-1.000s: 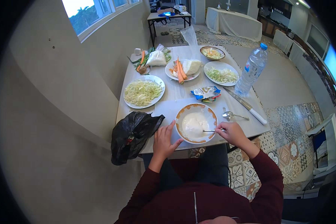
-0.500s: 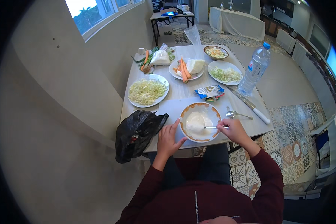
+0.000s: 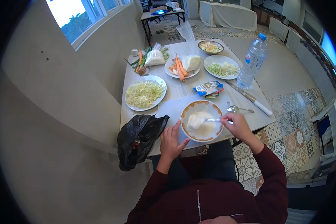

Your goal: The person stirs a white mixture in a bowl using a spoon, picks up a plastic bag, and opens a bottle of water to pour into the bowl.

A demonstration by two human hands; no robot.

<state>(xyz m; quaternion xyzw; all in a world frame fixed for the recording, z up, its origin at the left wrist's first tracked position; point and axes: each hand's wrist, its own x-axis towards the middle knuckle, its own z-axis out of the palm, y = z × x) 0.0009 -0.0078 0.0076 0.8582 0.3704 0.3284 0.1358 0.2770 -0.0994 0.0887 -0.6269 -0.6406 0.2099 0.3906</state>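
A white bowl with an orange-brown patterned rim [image 3: 183, 112] stands near the table's front edge, holding a thick white mixture [image 3: 196, 121]. My right hand [image 3: 236, 126] is closed around the handle of a metal spoon [image 3: 213, 120], whose end dips into the mixture. Against the bowl's left side rests my left hand [image 3: 171, 141], fingers stretched out and thumb apart, gripping nothing. A crumpled black plastic bag [image 3: 138, 140] lies just left of that hand. Behind the bowl is an opened blue-and-white packet [image 3: 208, 88], and another metal spoon [image 3: 233, 108] lies to the bowl's right.
A knife with a white handle [image 3: 263, 107] lies at the right, near a tall water bottle [image 3: 253, 61]. Plates of shredded cabbage [image 3: 143, 94] and lettuce-like shreds [image 3: 223, 69], carrots [image 3: 180, 70], a white bag [image 3: 155, 58] and a small bowl [image 3: 210, 47] stand farther back.
The spoon in my right hand has shifted within the bowl and the mixture is heaped toward the left. My left hand stays at the bowl's side. The whole view has tilted slightly.
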